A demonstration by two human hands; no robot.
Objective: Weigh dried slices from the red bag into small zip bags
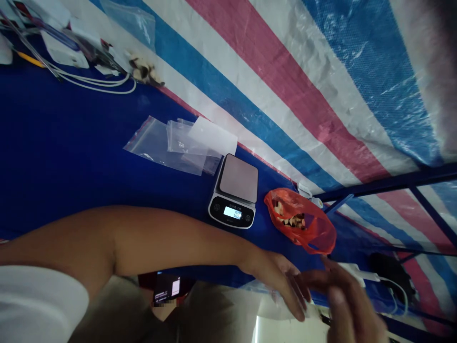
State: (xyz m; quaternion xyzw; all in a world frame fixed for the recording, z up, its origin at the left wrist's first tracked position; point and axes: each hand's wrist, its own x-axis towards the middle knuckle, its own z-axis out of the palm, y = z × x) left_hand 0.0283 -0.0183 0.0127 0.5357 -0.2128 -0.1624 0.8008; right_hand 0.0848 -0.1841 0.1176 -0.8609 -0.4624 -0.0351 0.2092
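Spreading its fingers, one bare hand (276, 281) meets a blurred second hand (348, 305), its grip unclear, near a red plastic bag (300, 221) of pale bits, set beside a digital scale (233, 190) for easy reach on the blue tabletop (71, 143).

Clear plastic bag (259, 287), partly hidden

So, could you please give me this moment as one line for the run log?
left hand: open | right hand: blurred, beside it | scale beside orange bag
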